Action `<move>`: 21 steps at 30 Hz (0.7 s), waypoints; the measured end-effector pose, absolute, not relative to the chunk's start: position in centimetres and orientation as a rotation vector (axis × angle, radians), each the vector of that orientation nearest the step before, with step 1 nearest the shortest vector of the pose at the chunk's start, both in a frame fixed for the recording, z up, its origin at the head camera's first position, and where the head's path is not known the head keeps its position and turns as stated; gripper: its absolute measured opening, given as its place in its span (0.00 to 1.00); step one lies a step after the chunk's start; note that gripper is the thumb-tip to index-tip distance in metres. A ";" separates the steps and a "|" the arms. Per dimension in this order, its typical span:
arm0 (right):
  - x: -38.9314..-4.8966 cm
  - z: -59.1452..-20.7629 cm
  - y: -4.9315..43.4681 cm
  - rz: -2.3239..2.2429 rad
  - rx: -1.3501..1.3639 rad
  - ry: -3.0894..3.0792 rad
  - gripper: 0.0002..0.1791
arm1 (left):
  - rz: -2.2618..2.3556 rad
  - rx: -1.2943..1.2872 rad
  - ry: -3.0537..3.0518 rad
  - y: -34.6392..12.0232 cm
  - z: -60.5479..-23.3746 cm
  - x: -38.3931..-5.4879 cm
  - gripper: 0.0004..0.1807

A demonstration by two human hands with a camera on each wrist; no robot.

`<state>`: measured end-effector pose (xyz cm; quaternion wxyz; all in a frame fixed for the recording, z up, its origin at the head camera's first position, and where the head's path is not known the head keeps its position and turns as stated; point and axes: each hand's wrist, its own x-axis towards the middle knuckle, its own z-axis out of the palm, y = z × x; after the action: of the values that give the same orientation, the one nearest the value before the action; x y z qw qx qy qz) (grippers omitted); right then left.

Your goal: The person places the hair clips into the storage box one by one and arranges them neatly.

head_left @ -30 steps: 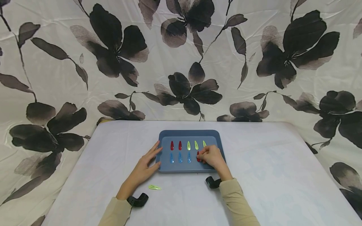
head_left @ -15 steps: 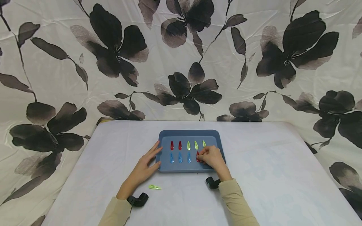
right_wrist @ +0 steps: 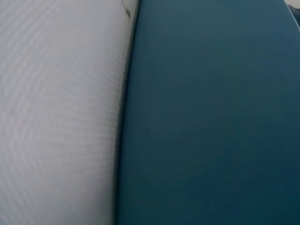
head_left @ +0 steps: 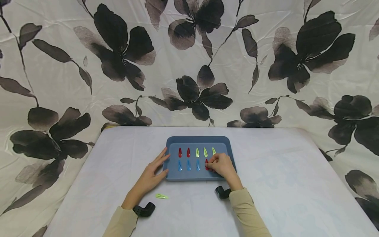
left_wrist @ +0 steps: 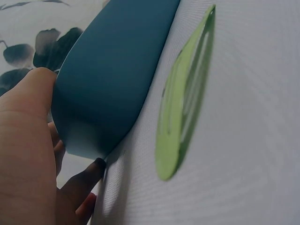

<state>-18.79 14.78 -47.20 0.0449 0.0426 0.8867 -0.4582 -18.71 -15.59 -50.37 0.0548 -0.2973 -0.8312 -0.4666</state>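
A blue tray (head_left: 195,179) holds two rows of snap hair clips. Along its back row lie two red clips, then green ones, the rightmost partly behind my right hand (head_left: 222,165). Three blue clips (head_left: 189,165) line the front row. To their right, the thumb and fingertips of my right hand pinch a red hair clip (head_left: 206,164), partly covered by them. My left hand (head_left: 152,174) rests against the tray's left side, fingers extended; the left wrist view shows its thumb (left_wrist: 40,89) touching the tray wall (left_wrist: 108,70).
A loose green hair clip (head_left: 162,196) lies on the white-covered table (head_left: 281,184) in front of the tray, near my left wrist. Behind the table hangs a floral cloth (head_left: 195,59). The right wrist view holds mostly the tray's outer wall (right_wrist: 211,117).
The red clip in my right hand has shifted very slightly left, towards the blue clips. My left hand and the tray have stayed in place.
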 end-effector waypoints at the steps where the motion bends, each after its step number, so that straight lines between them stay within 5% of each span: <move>1: -18.8 -47.2 14.8 -1.400 0.139 2.705 0.09 | -1.408 -0.901 -2.526 -15.7 -50.8 -18.9 0.32; 21: -18.8 -46.6 15.4 -1.425 0.126 2.650 0.09 | -1.441 -0.925 -2.525 -16.2 -51.8 -19.5 0.32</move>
<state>-18.76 15.39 -46.62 0.0650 0.0416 0.8781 -0.4722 -19.46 -16.16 -51.84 0.0452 -0.3029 -0.8268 -0.4719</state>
